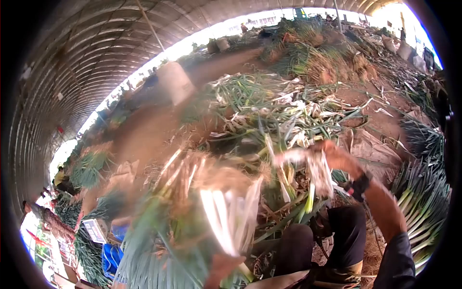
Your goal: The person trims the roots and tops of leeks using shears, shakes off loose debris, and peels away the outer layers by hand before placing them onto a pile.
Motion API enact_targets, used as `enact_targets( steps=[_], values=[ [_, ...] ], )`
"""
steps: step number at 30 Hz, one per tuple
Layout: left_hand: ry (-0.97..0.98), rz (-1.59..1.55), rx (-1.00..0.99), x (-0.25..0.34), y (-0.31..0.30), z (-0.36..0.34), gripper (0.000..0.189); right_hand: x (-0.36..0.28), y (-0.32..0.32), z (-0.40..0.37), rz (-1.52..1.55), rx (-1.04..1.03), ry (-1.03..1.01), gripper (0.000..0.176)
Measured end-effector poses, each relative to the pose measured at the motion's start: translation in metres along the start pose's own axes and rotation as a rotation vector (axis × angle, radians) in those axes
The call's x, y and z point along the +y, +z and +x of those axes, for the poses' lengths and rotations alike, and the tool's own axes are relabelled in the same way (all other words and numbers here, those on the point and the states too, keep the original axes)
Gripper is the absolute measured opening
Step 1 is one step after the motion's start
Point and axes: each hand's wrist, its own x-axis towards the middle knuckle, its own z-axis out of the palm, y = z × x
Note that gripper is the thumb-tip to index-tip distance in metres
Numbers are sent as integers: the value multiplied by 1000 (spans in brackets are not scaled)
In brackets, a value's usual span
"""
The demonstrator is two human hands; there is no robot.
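Pale strips (319,176) pinched in the right fingers (328,150); white-stemmed onions (225,216) beside the left

The pale strips were held between the closed right fingers, one part hanging below them and another reaching toward the left side. The left fingers (225,265) were blurred by motion at the lower end of the white stems, and whether they were spread or pressed together could not be told. The white-stemmed onions were seen just above the left fingers, with what were probably their roots (221,177) at the upper end. Long green leaves (159,255) were spread to the left of those fingers. Behind the right fingers, a loose heap (284,103) of leaves and pale scraps was strewn over the ground (382,115). A dark watch (358,186) was worn below the right fingers, and dark-trousered knees (295,243) were bent beneath them.
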Motion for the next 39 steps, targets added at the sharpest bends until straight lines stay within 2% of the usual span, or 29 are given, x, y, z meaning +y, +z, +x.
enact_targets(
  steps=[1, 2, 3, 4, 6, 8, 9, 10, 11, 12, 13, 14, 15, 16, 17, 18, 21, 23, 24, 27, 28, 29, 30, 31, 32, 33, 37, 38, 39],
  values=[
    [112, -352, -9, 12, -8, -10, 31, 1, 16, -2, -574, -96, -70, 23],
    [12, -259, 3, 14, -17, -9, 29, 3, 31, -4, -1137, -152, -196, 21],
    [-89, -167, 12, 16, -25, -8, 27, 8, 63, -6, -1064, -157, -353, 22],
    [-42, -241, 19, 28, -29, -13, 27, 27, 72, -4, -1054, -123, -267, 33],
    [61, -391, 28, 62, -37, -33, 27, 73, 83, 4, -483, -250, -224, 47],
    [88, -313, -32, 77, -43, -43, 41, 90, 108, 10, 148, -334, -103, 48],
    [99, -273, -63, 79, -47, -45, 49, 88, 128, 20, 245, -177, 118, 46],
    [217, -171, -97, 67, -50, -41, 53, 85, 148, 30, 373, 12, 317, 45],
    [223, -161, -114, 67, -49, -43, 46, 104, 151, 34, 512, 3, 211, 36],
    [229, -153, -131, 70, -46, -47, 40, 139, 136, 39, 56, -145, -10, 37],
    [234, -147, -148, 74, -42, -52, 34, 131, 140, 40, -404, -287, -229, 39],
    [210, -329, -112, 78, -34, -57, 35, 124, 142, 27, -505, -247, -199, 37],
    [183, -425, -131, 85, -27, -62, 34, 81, 166, 11, -605, -211, -167, 36],
    [156, -522, -149, 96, -22, -66, 34, 77, 169, 7, -630, -212, -144, 34],
    [128, -618, -167, 108, -21, -67, 33, 85, 165, 8, -606, -212, -129, 33],
    [-18, -524, -129, 122, -25, -63, 28, 94, 162, 10, -574, -207, -116, 32],
    [-2, -533, -130, 118, -19, -57, 28, 120, 140, 22, -443, -160, -80, 29],
    [136, -423, -154, 68, -12, -47, 29, 126, 112, 35, -313, -92, -34, 28],
    [206, -369, -166, 51, -11, -45, 29, 124, 94, 46, -201, -41, -1, 28],
    [66, -180, -159, 87, -18, -58, 26, 115, 37, 88, 400, 235, 27, 28],
    [368, -497, -73, 63, -6, -58, 25, 106, 21, 106, 557, 341, -28, 29],
    [88, -228, -61, 73, -10, -63, 28, 71, 18, 106, 568, 503, -99, 25],
    [113, -138, -59, 77, -13, -68, 27, 60, -2, 100, -356, 509, -50, 22],
    [138, -48, -58, 78, -15, -70, 28, 50, -23, 94, -1281, 610, 26, 20],
    [172, 8, -177, 77, -18, -71, 42, 59, -29, 92, -1333, 643, -84, 18],
    [185, -33, -203, 75, -15, -68, 44, 63, -34, 89, -1385, 678, -201, 16],
    [183, -255, -118, 57, -18, -71, 49, 26, -89, 71, -954, 1220, 0, 28],
    [178, -312, -85, 48, -20, -74, 51, 11, -123, 54, -939, 1080, -79, 30],
    [167, -368, -46, 40, -24, -75, 52, 5, -139, 44, -837, 926, -177, 20]
  ],
)
